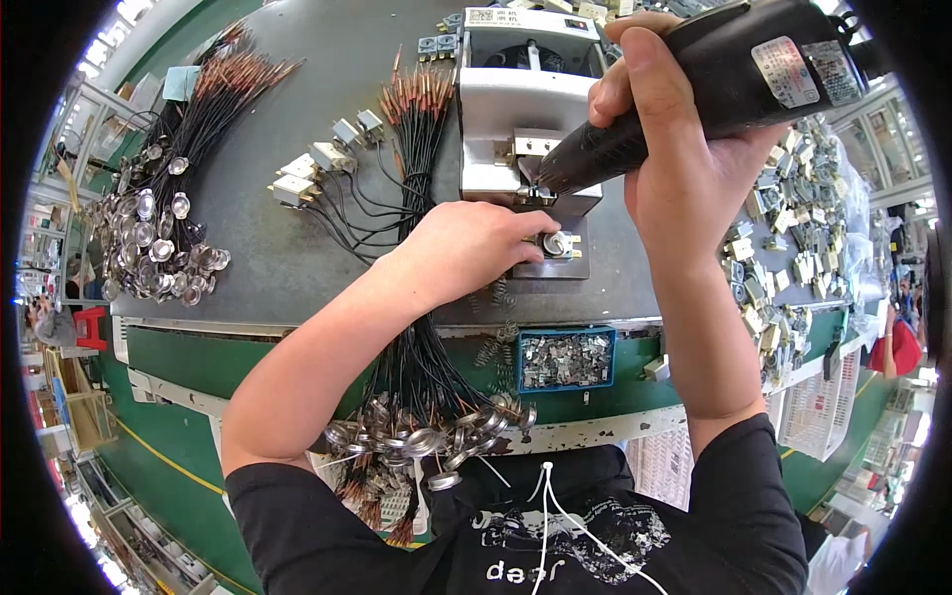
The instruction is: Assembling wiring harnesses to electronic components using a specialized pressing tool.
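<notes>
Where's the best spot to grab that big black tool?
Probably around its middle, coming from the right, as the right hand does. The tool has a long, rounded body that fingers can wrap. Its narrower front end slants left to the machine, so gripping there would likely crowd the fingers.

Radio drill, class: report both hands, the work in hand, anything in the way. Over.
Right hand gripping black handheld tool, tip at silver fixture. Left hand at small round metal part. Black wire bundle passing under left forearm.
</notes>
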The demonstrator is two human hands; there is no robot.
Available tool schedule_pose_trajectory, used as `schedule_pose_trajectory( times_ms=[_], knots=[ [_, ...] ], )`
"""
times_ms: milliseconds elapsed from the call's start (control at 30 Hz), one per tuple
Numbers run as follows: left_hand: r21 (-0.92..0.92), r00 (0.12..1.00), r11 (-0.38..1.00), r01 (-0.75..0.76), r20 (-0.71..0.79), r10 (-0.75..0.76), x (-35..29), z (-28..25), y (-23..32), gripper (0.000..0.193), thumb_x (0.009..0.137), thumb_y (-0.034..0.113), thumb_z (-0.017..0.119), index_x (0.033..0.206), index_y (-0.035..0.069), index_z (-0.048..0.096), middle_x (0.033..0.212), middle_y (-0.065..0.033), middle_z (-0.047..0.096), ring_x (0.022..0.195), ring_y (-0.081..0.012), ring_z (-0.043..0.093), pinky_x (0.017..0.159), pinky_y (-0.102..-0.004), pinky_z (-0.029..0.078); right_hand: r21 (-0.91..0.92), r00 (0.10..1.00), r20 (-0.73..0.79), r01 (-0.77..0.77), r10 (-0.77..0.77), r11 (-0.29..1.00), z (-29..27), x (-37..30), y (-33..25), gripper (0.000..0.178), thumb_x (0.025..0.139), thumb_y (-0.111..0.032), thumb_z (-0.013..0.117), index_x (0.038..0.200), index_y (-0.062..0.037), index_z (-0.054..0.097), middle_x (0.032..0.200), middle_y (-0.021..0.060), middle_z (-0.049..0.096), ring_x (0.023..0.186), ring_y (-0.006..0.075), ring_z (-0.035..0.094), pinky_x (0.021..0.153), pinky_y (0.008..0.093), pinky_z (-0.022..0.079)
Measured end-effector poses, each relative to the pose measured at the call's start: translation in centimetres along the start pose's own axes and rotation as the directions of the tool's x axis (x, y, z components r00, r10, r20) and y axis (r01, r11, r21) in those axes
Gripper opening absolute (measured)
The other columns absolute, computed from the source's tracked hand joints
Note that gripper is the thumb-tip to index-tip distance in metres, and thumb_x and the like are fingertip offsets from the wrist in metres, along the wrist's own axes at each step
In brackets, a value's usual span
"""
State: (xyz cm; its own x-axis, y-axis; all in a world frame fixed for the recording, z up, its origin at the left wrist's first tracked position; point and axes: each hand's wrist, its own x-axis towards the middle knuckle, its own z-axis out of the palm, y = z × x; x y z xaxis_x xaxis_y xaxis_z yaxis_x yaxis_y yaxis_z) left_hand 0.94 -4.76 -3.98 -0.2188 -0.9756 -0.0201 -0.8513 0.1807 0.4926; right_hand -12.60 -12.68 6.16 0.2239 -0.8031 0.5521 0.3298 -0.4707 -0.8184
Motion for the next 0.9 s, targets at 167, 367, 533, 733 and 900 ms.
schedule_pose_trajectory(
  times_ms=[167,367,533,733,900],
  knots=[
    [-0.021,1.000,1.000,-0.001,-0.001,0.001,0.2,-0.1,0.2,0.035,0.095,0.034,0.066,0.127,0.020,0.065,0.091,-0.0122,0.074,0.090,-0.0331,0.072,0.076,-0.0458,0.057,0.086,0.987,0.090,0.128,-0.136,0.988,-1.6,1.5,2.9,0.010,0.093,0.001,0.070,0.102,0.0055,0.067,0.079,0.0083,0.068,0.063,0.0142,0.065,0.059,0.0267,0.053],
    [-0.017,0.998,1.000,0.023,0.052,-0.022,0.1,-0.4,0.3,0.035,0.098,0.033,0.063,0.130,0.019,0.064,0.097,-0.0142,0.073,0.093,-0.0340,0.071,0.080,-0.0458,0.056,0.172,0.947,0.154,0.257,-0.283,0.951,-1.7,1.8,3.8,0.012,0.095,-0.001,0.071,0.104,0.0076,0.068,0.079,0.0099,0.069,0.061,0.0151,0.065,0.059,0.0286,0.054],
    [-0.031,0.998,0.999,0.025,0.052,-0.024,0.1,-0.3,0.3,0.035,0.098,0.034,0.064,0.130,0.019,0.065,0.096,-0.0142,0.073,0.093,-0.0341,0.071,0.080,-0.0458,0.056,0.117,0.953,0.149,0.246,-0.262,0.962,-1.2,1.4,3.3,0.012,0.095,0.000,0.070,0.105,0.0072,0.068,0.080,0.0105,0.070,0.061,0.0147,0.065,0.059,0.0288,0.053],
    [0.002,0.999,0.999,-0.037,-0.033,0.037,0.0,0.6,-0.6,0.034,0.095,0.034,0.067,0.125,0.019,0.067,0.091,-0.0123,0.074,0.090,-0.0327,0.072,0.076,-0.0459,0.057,0.199,0.959,0.164,0.197,-0.231,0.960,-2.0,1.7,0.9,0.017,0.096,-0.004,0.069,0.107,0.0089,0.064,0.076,0.0115,0.067,0.061,0.0158,0.063,0.059,0.0293,0.052],
    [-0.007,0.999,0.999,-0.032,-0.013,0.032,0.7,0.1,0.4,0.033,0.095,0.034,0.066,0.125,0.019,0.067,0.093,-0.0121,0.074,0.090,-0.0326,0.072,0.077,-0.0458,0.057,0.009,0.795,-0.314,0.550,-0.520,0.835,-2.0,5.7,2.6,0.030,0.091,0.001,0.073,0.119,0.0022,0.060,0.093,0.0067,0.068,0.078,0.0153,0.067,0.067,0.0251,0.053]
  ],
)
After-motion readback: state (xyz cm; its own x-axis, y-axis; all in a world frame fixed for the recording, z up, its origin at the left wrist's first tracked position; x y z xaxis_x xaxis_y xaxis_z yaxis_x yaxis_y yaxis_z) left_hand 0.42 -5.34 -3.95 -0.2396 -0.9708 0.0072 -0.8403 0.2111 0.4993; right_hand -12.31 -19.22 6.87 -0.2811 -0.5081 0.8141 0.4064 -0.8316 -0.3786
